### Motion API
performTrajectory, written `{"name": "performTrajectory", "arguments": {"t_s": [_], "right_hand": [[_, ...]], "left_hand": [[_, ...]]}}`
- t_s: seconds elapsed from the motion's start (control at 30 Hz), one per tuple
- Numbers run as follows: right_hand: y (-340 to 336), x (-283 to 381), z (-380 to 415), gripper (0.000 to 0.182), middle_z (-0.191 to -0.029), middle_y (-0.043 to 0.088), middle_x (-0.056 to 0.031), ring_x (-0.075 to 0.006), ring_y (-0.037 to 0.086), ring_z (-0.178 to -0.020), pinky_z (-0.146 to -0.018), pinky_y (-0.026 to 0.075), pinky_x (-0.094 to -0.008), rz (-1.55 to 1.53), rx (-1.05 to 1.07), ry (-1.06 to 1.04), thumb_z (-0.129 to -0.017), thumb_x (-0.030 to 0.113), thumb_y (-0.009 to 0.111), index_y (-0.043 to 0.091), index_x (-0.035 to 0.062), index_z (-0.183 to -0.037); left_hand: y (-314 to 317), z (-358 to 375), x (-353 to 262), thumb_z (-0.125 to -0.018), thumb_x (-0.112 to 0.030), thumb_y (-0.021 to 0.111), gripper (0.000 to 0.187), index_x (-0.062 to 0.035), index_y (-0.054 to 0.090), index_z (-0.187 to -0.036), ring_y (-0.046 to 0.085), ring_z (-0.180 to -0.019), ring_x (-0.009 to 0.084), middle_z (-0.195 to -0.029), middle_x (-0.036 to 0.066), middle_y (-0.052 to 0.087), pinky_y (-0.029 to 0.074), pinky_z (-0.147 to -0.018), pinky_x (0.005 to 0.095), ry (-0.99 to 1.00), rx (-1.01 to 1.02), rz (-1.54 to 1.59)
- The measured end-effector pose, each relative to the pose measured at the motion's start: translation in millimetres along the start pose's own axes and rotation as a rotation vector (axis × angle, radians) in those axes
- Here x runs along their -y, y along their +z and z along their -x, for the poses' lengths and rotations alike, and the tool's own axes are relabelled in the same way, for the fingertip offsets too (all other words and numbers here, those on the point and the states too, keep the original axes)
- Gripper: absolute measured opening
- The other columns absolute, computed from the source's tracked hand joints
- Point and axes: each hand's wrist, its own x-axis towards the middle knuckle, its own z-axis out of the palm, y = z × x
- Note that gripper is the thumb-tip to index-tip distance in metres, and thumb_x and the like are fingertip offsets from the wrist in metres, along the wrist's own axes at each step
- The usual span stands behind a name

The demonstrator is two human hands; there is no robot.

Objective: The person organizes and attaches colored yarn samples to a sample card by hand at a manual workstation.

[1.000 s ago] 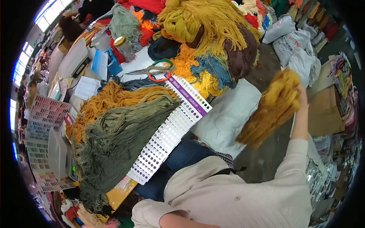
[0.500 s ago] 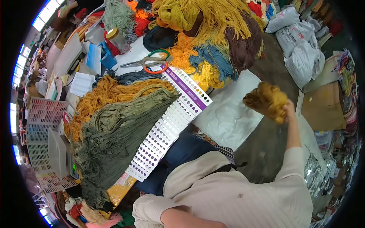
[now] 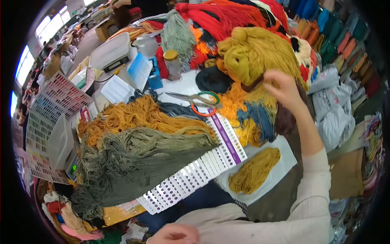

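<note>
My right hand (image 3: pixel 284 90) is raised at the right edge of the mustard yarn pile (image 3: pixel 260 53), fingers apart and nothing between them. A golden-brown skein (image 3: pixel 255 171) lies on the white plastic sheet (image 3: pixel 286 152) below it. My left hand (image 3: pixel 174 234) shows at the bottom edge, its fingers partly cut off. Orange yarn (image 3: pixel 122 116) and grey-green yarn (image 3: pixel 134 158) spread beside a purple-and-white colour card (image 3: pixel 223 136). Open scissors (image 3: pixel 199 101) with red and green handles rest above the card.
A gold-lidded jar (image 3: pixel 172 67), a blue holder (image 3: pixel 154 75) and a clear bin (image 3: pixel 109 53) stand at the back left. Red yarn (image 3: pixel 227 18) is piled at the far side. White sacks (image 3: pixel 333 110) and a cardboard box (image 3: pixel 347 173) are at the right.
The golden-brown skein has left my right hand and lies on the white sheet. My right hand has moved up to the mustard pile, my left hand has come into view, and the camera view has shifted.
</note>
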Motion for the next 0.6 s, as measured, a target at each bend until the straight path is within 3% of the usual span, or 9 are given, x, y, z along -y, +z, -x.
{"name": "performTrajectory", "arguments": {"t_s": [0.07,0.17,0.27,0.3,0.33,0.4,0.5,0.53,0.6], "right_hand": [[12.0,-26.4,-69.4,0.023,-0.089,0.055,-0.0131,-0.0269,0.052,-0.085,-0.074,0.041,-0.0319,0.222,-0.074,-0.121,-0.065,0.012,0.058,0.054,0.002,-0.086],[32.5,-61.7,-154.8,0.044,-0.102,0.052,-0.0118,-0.0274,0.049,-0.096,-0.081,0.038,-0.036,0.486,-0.024,-0.1,-0.062,0.018,0.061,0.048,0.0072,-0.103],[65.5,-79.5,-172.7,0.062,-0.108,0.049,-0.0111,-0.0283,0.046,-0.101,-0.085,0.035,-0.0404,0.846,-0.07,0.13,-0.058,0.026,0.064,0.038,0.0099,-0.113],[69.4,-75.8,-174.9,0.074,-0.11,0.048,-0.0113,-0.0291,0.044,-0.104,-0.089,0.03,-0.0429,0.759,0.152,0.389,-0.055,0.031,0.066,0.031,0.0118,-0.118],[72.5,-72.6,-170.1,0.07,-0.105,0.051,-0.013,-0.0281,0.047,-0.101,-0.088,0.03,-0.0412,0.75,0.179,0.525,-0.056,0.031,0.065,0.035,0.01,-0.115],[70.9,-65.6,-162.9,0.068,-0.098,0.055,-0.014,-0.0284,0.049,-0.097,-0.085,0.032,-0.0423,0.702,0.134,0.578,-0.054,0.032,0.066,0.039,0.0082,-0.111],[54.5,-96.5,-154.4,0.061,-0.09,0.058,-0.0116,-0.0239,0.053,-0.09,-0.08,0.036,-0.0371,0.323,-0.079,0.523,-0.055,0.033,0.066,0.045,0.0062,-0.105],[44.2,-100.1,-146.9,0.053,-0.09,0.058,-0.0076,-0.0187,0.053,-0.087,-0.077,0.038,-0.0315,-0.2,-0.179,0.397,-0.06,0.032,0.064,0.048,0.005,-0.103],[11.1,-101.0,-121.9,0.042,-0.094,0.056,-0.0051,-0.0153,0.052,-0.09,-0.078,0.039,-0.0286,-0.692,-0.387,0.323,-0.069,0.028,0.058,0.049,0.005,-0.102]], "left_hand": [[-4.2,17.2,18.3,-0.076,-0.014,0.054,0.015,-0.0015,0.051,-0.068,0.043,-0.054,0.0162,-0.062,0.007,0.05,0.034,-0.05,0.0267,0.042,-0.449,0.133],[-1.5,21.0,18.0,-0.077,-0.013,0.052,0.014,-0.0033,0.046,-0.068,0.036,-0.051,0.0132,-0.059,0.003,0.042,0.03,-0.048,0.0241,0.275,-0.717,0.299],[-0.2,21.9,18.6,-0.078,-0.012,0.051,0.012,-0.0038,0.043,-0.073,0.033,-0.053,0.0118,-0.062,0.003,0.039,0.028,-0.048,0.0228,0.392,-0.895,0.45],[-4.3,24.6,18.9,-0.078,-0.012,0.051,0.012,-0.004,0.042,-0.077,0.035,-0.057,0.012,-0.066,0.003,0.04,0.029,-0.049,0.0225,0.408,-0.835,0.472],[-7.0,26.0,19.0,-0.078,-0.012,0.05,0.012,-0.0042,0.042,-0.077,0.035,-0.057,0.012,-0.066,0.003,0.04,0.029,-0.049,0.0224,0.412,-0.833,0.48],[-12.1,24.5,18.4,-0.078,-0.012,0.05,0.011,-0.0046,0.042,-0.076,0.035,-0.058,0.0121,-0.065,0.003,0.04,0.029,-0.049,0.0224,0.422,-0.82,0.504],[-17.6,23.6,14.7,-0.078,-0.012,0.049,0.011,-0.0052,0.041,-0.076,0.036,-0.06,0.0132,-0.067,0.003,0.04,0.031,-0.052,0.0244,0.419,-0.801,0.541],[-20.3,23.3,13.6,-0.078,-0.012,0.049,0.01,-0.0054,0.041,-0.077,0.036,-0.061,0.0134,-0.067,0.003,0.04,0.031,-0.053,0.0249,0.418,-0.789,0.554],[-27.7,25.9,14.6,-0.079,-0.011,0.048,0.008,-0.0057,0.041,-0.078,0.036,-0.063,0.0142,-0.069,0.004,0.04,0.032,-0.056,0.0265,0.433,-0.704,0.584]]}}
